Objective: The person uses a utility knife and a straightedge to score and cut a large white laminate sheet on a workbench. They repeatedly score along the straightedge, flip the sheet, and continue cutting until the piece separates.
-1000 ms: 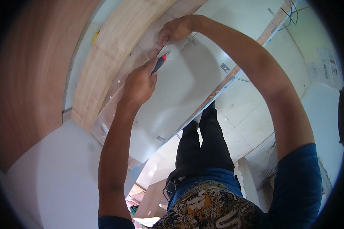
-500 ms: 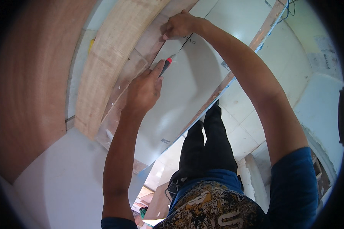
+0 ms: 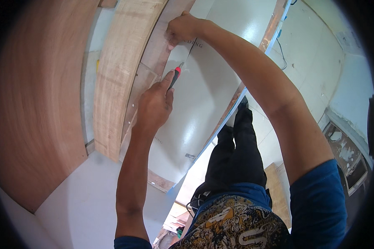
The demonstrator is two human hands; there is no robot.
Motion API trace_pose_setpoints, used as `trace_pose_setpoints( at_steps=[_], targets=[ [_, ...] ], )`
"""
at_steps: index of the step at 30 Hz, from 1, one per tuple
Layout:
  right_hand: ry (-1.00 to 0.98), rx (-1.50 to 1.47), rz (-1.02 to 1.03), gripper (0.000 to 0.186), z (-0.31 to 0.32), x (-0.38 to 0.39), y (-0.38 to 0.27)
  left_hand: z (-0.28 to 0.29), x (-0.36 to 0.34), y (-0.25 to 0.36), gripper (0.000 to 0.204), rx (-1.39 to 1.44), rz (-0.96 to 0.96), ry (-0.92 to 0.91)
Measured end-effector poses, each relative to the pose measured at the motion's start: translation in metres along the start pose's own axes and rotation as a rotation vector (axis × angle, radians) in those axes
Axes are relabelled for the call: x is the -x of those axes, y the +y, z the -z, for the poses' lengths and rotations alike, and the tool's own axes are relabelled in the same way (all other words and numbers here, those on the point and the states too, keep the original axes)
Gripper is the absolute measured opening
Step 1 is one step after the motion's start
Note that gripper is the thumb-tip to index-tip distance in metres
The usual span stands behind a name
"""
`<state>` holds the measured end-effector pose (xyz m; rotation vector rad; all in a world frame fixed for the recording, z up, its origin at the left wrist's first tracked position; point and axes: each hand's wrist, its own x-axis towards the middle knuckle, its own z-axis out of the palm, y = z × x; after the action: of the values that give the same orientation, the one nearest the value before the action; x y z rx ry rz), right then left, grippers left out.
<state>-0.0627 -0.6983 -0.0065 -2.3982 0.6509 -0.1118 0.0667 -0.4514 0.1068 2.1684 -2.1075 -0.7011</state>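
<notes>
My left hand (image 3: 154,101) is closed around a utility knife (image 3: 176,74) with a black and red handle. Its index finger lies along the handle, and the blade tip rests at or just above a pale, glossy sheet (image 3: 207,79). From near the blade, a thin dark line runs across the sheet toward my right hand (image 3: 184,30). That hand is farther away, at the sheet's left edge, with its fingers curled and thumb down; whatever they grip is hidden. The sheet lies on a reddish-brown board (image 3: 160,181) that shows along its edges.
Left of the sheet lies a long light wooden plank (image 3: 120,83), with a large curved-looking brown wood panel (image 3: 37,95) beyond it. A white surface (image 3: 95,195) spreads at lower left. My legs (image 3: 241,149) stand beside the worktop, over a tiled floor (image 3: 268,137).
The view has shifted slightly, so the sheet and plank appear displaced. The knife sits a little nearer to my body along the line. Both hands keep nearly the same grip.
</notes>
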Motion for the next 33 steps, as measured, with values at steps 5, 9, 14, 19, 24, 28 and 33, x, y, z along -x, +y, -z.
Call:
trace_pose_setpoints(
  at_steps=[5,9,14,19,24,28,33],
  targets=[
    [-0.067,0.0,-0.007,0.038,0.002,-0.002,-0.005,-0.006,0.001,-0.005,0.051,0.061,-0.033,0.03],
    [-0.113,-0.004,-0.034,0.035,0.008,-0.001,-0.007,-0.005,0.004,0.001,0.05,0.056,-0.019,0.018],
    [-0.104,0.043,-0.101,0.044,0.007,-0.01,-0.013,-0.009,0.007,-0.007,0.05,0.094,-0.086,0.099],
    [-0.121,0.088,-0.149,0.058,0.01,-0.014,-0.02,-0.002,0.009,0.0,0.05,0.143,-0.046,0.091],
    [-0.148,0.112,-0.174,0.057,0.013,-0.015,-0.022,-0.01,0.007,-0.005,0.051,0.081,-0.053,0.094],
    [-0.103,0.056,-0.117,0.045,0.009,-0.01,-0.013,-0.012,0.008,-0.001,0.051,0.107,-0.044,0.067],
    [-0.115,-0.007,-0.087,0.039,0.009,-0.01,-0.011,-0.017,0.007,0.0,0.05,0.083,-0.032,0.1]
  ],
)
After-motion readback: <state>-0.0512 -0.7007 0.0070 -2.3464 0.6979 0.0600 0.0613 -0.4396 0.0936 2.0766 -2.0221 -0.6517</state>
